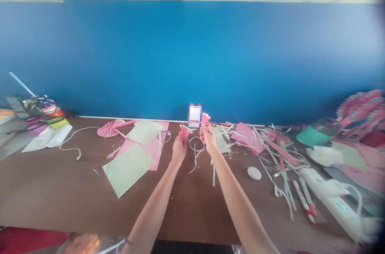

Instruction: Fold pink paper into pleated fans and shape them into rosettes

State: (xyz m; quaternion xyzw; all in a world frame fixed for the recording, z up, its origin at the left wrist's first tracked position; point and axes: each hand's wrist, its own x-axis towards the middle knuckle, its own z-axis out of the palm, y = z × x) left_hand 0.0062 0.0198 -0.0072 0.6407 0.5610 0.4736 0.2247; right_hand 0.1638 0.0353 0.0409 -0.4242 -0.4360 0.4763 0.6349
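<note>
Near the back of the brown table (192, 214), my left hand (179, 149) is closed on a pleated pink paper (184, 131) with pale edges. To its right, my right hand (209, 138) grips a second pleated pink paper (205, 118), held a little higher. A gap separates the two pieces. Whether they are joined does not show. Behind and between the hands stands a phone (195, 116) with a lit screen. A ring-shaped roll (196, 144) lies on the table between my wrists. At the left is an opened pink paper fan (110, 129).
Pale green sheets (130, 169) overlap pink paper on the left. Paper strips (282, 166), a white round object (254, 173), pens (303, 200) and a power strip (333, 202) lie on the right. More pink fans (361, 105) stand at the far right. A blue panel (192, 57) rises behind.
</note>
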